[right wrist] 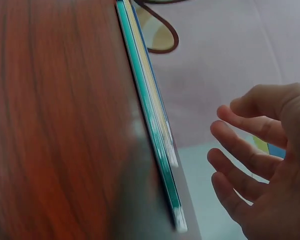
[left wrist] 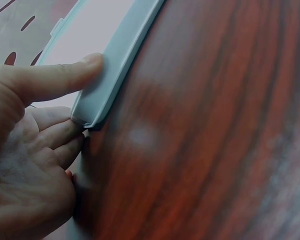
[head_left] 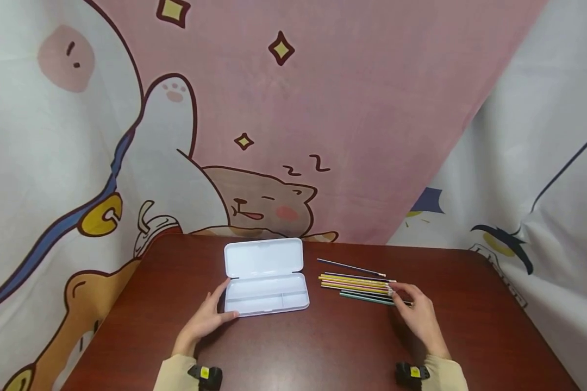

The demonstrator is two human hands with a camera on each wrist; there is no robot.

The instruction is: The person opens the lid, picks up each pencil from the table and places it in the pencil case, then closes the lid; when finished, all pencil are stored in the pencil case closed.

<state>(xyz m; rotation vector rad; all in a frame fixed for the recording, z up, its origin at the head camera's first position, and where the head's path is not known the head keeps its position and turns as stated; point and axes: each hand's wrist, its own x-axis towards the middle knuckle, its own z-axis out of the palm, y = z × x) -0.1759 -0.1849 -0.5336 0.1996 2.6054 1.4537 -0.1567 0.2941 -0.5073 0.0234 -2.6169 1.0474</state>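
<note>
An opened white pencil case (head_left: 266, 296) lies on the table, its lid tilted up at the back and its tray split by low dividers. At its left end, my left hand (head_left: 207, 317) holds the case, thumb on the front rim and fingers along the side. In the left wrist view, the thumb (left wrist: 65, 80) presses on the rim of the case (left wrist: 107, 75). Several slim pencils (head_left: 354, 284), yellow, dark and green, lie side by side to the right. My right hand (head_left: 420, 315) hovers by their right ends, fingers loosely bent and holding nothing in the right wrist view.
The brown wooden table (head_left: 283, 353) ends at the back against a hanging cartoon cloth (head_left: 362, 136). One dark pencil (head_left: 350, 266) lies slightly apart, behind the others. Black wrist cameras sit on both sleeves.
</note>
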